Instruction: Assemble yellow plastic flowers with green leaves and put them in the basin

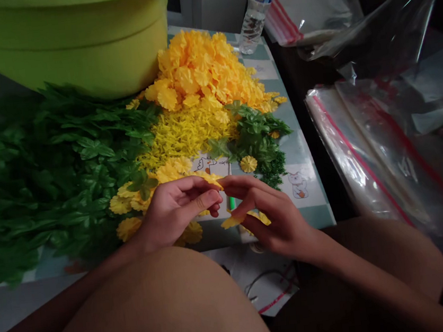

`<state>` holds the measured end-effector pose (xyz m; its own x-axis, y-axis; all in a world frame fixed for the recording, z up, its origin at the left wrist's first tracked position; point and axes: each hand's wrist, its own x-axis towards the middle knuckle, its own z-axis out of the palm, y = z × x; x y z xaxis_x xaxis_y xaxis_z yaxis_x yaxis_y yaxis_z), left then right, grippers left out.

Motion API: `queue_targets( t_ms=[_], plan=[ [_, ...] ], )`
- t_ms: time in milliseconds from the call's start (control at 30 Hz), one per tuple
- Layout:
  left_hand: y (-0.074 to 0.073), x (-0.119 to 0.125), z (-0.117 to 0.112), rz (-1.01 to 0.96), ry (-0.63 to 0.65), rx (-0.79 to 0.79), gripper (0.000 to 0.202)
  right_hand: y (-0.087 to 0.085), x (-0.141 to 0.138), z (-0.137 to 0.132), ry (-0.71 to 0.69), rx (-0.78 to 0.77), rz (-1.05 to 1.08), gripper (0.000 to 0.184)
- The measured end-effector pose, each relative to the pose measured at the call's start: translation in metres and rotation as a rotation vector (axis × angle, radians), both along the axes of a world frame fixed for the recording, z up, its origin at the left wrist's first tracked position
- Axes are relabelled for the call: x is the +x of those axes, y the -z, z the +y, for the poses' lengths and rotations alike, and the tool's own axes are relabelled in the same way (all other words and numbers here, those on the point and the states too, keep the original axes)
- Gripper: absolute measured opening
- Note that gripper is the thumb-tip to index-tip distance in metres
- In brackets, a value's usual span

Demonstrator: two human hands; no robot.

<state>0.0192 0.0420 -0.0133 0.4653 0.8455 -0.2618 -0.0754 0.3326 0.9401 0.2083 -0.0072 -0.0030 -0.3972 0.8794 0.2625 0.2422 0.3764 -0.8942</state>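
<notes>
Between the fingertips of both hands is a small yellow artificial flower (211, 178). My left hand (172, 206) pinches it from the left, with the fingers curled and the thumb in front. From the right, the fingertips of my right hand (276, 210) touch its edge, and more yellow petals (231, 221) show at that hand's thumb. Loose yellow flowers (128, 229) lie beside and under my left wrist. Just behind the hands, a thin stick with a green end (232, 202) lies on the patterned table (314, 192).
A heap of orange-yellow petals (210, 63) stands behind yellow sprigs (186, 133). Green artificial leaves (65, 168) cover the left, smaller green sprigs (256, 135) the right. A lime-green tub (72, 49), water bottle (256, 15) and zip bags (348, 151) surround these. My knees are in front.
</notes>
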Motion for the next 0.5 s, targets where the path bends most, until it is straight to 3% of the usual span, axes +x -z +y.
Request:
queue_targets(
  t_ms=[500],
  plan=[
    [-0.004,-0.0007,0.0012,0.059,0.028,0.048,0.018,0.0023,-0.0004,-0.0016,-0.023,0.102,-0.091,0.023]
  ],
)
